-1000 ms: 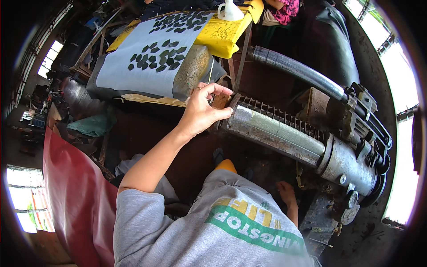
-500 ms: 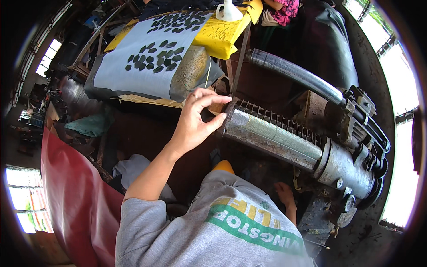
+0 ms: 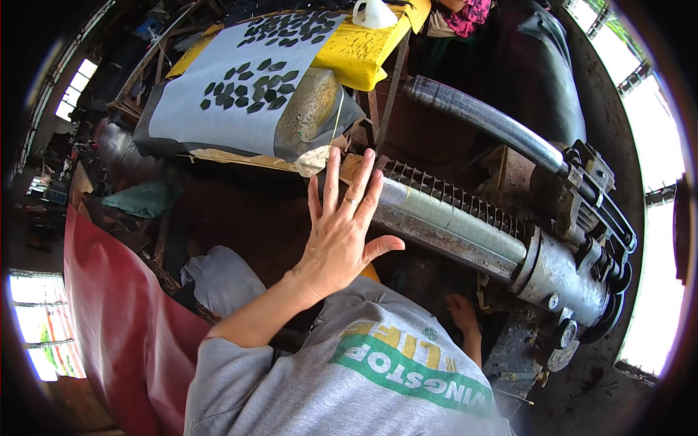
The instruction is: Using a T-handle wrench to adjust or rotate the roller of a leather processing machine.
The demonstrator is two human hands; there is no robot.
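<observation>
My left hand (image 3: pixel 340 231) is spread open with its fingers stretched out, and nothing shows in it. Its fingertips overlap the near-left end of a metal machine bed (image 3: pixel 443 236); whether they touch it, I cannot tell. Along this bed lie a fine greenish-grey ribbed strip (image 3: pixel 462 227) and a row of thin metal prongs (image 3: pixel 454 195). At its right end sits a round metal housing (image 3: pixel 563 272). Low beside the machine, my right hand (image 3: pixel 461 312) hangs in shadow, its fingers loosely extended and seemingly holding nothing.
A long metal tube (image 3: pixel 487 120) runs above the machine bed to a linkage of rods. Beyond my left hand, a pale sheet (image 3: pixel 185 120) bears several small dark pieces, beside a yellow cover (image 3: pixel 356 54) and a white plastic container (image 3: pixel 374 14). Red sheeting (image 3: pixel 120 305) hangs at left. Another person sits at the top.
My left hand has gone from thumb and finger closing around the bed's left end to a flat spread, palm down. My right hand has barely moved.
</observation>
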